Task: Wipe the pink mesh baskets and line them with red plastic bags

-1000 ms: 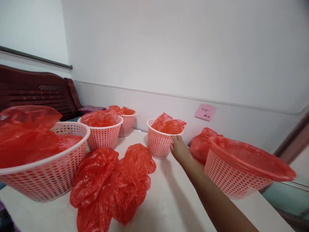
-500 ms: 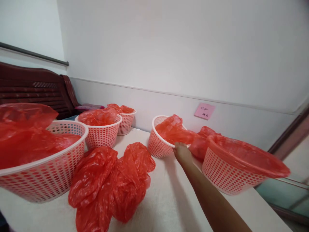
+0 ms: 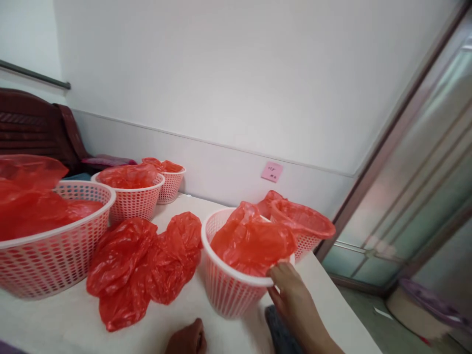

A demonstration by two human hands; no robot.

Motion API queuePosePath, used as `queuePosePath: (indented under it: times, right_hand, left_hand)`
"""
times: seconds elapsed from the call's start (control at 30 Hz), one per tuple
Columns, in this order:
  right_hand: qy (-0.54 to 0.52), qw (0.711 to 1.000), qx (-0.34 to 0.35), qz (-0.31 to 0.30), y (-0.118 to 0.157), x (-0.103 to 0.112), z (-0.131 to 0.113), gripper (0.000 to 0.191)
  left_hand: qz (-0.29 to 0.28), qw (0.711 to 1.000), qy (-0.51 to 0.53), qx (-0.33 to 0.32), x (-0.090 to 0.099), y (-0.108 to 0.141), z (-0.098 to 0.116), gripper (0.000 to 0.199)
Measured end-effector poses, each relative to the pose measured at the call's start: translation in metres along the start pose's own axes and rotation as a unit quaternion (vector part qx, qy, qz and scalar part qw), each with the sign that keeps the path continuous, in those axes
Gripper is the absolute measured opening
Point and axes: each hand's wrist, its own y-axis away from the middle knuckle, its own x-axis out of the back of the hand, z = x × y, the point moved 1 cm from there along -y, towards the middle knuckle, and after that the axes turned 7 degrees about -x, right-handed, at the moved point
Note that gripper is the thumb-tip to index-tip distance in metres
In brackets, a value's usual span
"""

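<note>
My right hand grips the near right rim of a white perforated plastic basket, thumb outside and fingers over the edge. A red plastic bag bulges from this basket and hangs over its right side. My left hand shows at the bottom edge, partly cut off, its fingers curled in and nothing seen in them. It is apart from the basket. To its upper left lies a heap of crumpled red plastic bags on the white table.
More baskets with red bags stand at the left: a large near one, a middle one and a far one. Behind the gripped basket is a red-lined basket. A pink note is on the wall; a bin stands at lower right.
My right hand has drawn the basket toward me, away from the wall and in front of the red-lined one. My left hand has come into view. The view has turned right.
</note>
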Motion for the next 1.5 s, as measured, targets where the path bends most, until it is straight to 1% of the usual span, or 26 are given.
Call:
queuePosePath:
  times: [0.07, 0.13, 0.2, 0.27, 0.33, 0.4, 0.43, 0.47, 0.53, 0.57, 0.63, 0.73, 0.83, 0.87, 0.9, 0.97, 1.03, 1.07, 1.1, 1.17, 1.2, 1.23, 1.27, 1.37, 1.43, 1.5]
  right_hand:
    - [-0.017, 0.999, 0.004, -0.027, 0.036, 0.010, -0.007, 0.013]
    - [-0.027, 0.998, 0.013, -0.058, 0.063, 0.017, -0.012, 0.013]
    - [-0.040, 0.996, 0.018, -0.084, 0.078, 0.025, -0.018, 0.013]
    - [-0.067, 0.992, 0.009, -0.108, 0.081, 0.036, -0.024, 0.011]
    - [-0.107, 0.987, -0.004, -0.119, 0.077, 0.048, -0.028, 0.008]
    - [-0.158, 0.980, -0.003, -0.119, 0.070, 0.058, -0.032, 0.010]
    - [-0.185, 0.976, 0.004, -0.113, 0.067, 0.062, -0.034, 0.012]
    - [-0.209, 0.972, 0.012, -0.104, 0.065, 0.064, -0.036, 0.014]
    - [-0.242, 0.965, 0.026, -0.092, 0.064, 0.067, -0.042, 0.013]
    - [-0.251, 0.963, 0.030, -0.090, 0.066, 0.068, -0.046, 0.012]
    - [-0.260, 0.961, 0.040, -0.089, 0.072, 0.069, -0.055, 0.010]
    - [-0.257, 0.959, 0.046, -0.107, 0.085, 0.075, -0.063, 0.011]
    - [-0.242, 0.960, 0.010, -0.143, 0.093, 0.086, -0.058, 0.007]
    - [-0.238, 0.962, -0.011, -0.133, 0.093, 0.091, -0.054, 0.004]
    - [-0.236, 0.966, -0.037, -0.104, 0.091, 0.096, -0.048, 0.001]
    - [-0.224, 0.970, -0.092, -0.008, 0.085, 0.104, -0.033, 0.009]
    - [-0.198, 0.968, -0.138, 0.068, 0.074, 0.110, -0.016, 0.021]
    - [-0.182, 0.968, -0.153, 0.082, 0.067, 0.111, -0.008, 0.031]
    - [-0.167, 0.970, -0.161, 0.079, 0.059, 0.111, -0.002, 0.043]
    - [-0.154, 0.973, -0.165, 0.052, 0.043, 0.109, 0.008, 0.064]
    - [-0.157, 0.974, -0.162, 0.034, 0.034, 0.106, 0.010, 0.070]
    - [-0.168, 0.974, -0.153, 0.011, 0.026, 0.103, 0.010, 0.070]
    - [-0.183, 0.973, -0.141, -0.017, 0.017, 0.098, 0.009, 0.063]
    - [-0.234, 0.961, -0.106, -0.100, -0.004, 0.080, -0.005, 0.025]
    - [-0.267, 0.952, -0.091, -0.115, -0.013, 0.068, -0.021, 0.023]
    - [-0.300, 0.944, -0.074, -0.113, -0.017, 0.061, -0.038, 0.028]
  left_hand:
    - [0.028, 0.999, 0.025, -0.003, -0.001, 0.004, -0.001, 0.010]
    - [0.058, 0.996, 0.069, -0.002, -0.002, 0.012, -0.004, 0.012]
    - [0.088, 0.988, 0.124, -0.002, 0.002, 0.021, -0.008, 0.018]
    - [0.134, 0.975, 0.179, 0.011, 0.016, 0.028, -0.011, 0.029]
    - [0.204, 0.949, 0.240, 0.033, 0.042, 0.034, -0.007, 0.040]
    - [0.283, 0.910, 0.302, 0.037, 0.079, 0.036, 0.009, 0.050]
    - [0.316, 0.895, 0.316, 0.020, 0.098, 0.037, 0.022, 0.051]
    - [0.333, 0.887, 0.320, 0.002, 0.115, 0.038, 0.036, 0.050]
    - [0.345, 0.884, 0.312, -0.052, 0.142, 0.041, 0.064, 0.045]
    - [0.338, 0.887, 0.306, -0.073, 0.150, 0.043, 0.076, 0.042]
    - [0.319, 0.898, 0.286, -0.098, 0.157, 0.049, 0.090, 0.037]
    - [0.283, 0.928, 0.222, -0.102, 0.159, 0.058, 0.097, 0.034]
    - [0.241, 0.953, 0.107, -0.149, 0.174, 0.065, 0.110, 0.028]
    - [0.226, 0.956, 0.067, -0.176, 0.182, 0.066, 0.119, 0.026]
    - [0.210, 0.956, 0.031, -0.201, 0.190, 0.065, 0.129, 0.025]
    - [0.172, 0.957, -0.022, -0.232, 0.206, 0.056, 0.152, 0.025]
    - [0.144, 0.962, -0.046, -0.229, 0.217, 0.040, 0.170, 0.028]
    - [0.134, 0.967, -0.044, -0.214, 0.219, 0.030, 0.175, 0.036]
    - [0.122, 0.973, -0.036, -0.195, 0.220, 0.018, 0.177, 0.047]
    - [0.089, 0.983, -0.010, -0.161, 0.217, -0.004, 0.177, 0.071]
    - [0.067, 0.986, 0.003, -0.152, 0.213, -0.013, 0.176, 0.079]
    - [0.043, 0.988, 0.014, -0.150, 0.208, -0.021, 0.175, 0.085]
    - [0.017, 0.987, 0.025, -0.157, 0.202, -0.026, 0.175, 0.089]
    - [-0.067, 0.973, 0.067, -0.212, 0.179, -0.032, 0.181, 0.088]
    - [-0.115, 0.954, 0.095, -0.259, 0.162, -0.030, 0.189, 0.081]
    - [-0.126, 0.943, 0.119, -0.285, 0.148, -0.030, 0.194, 0.062]
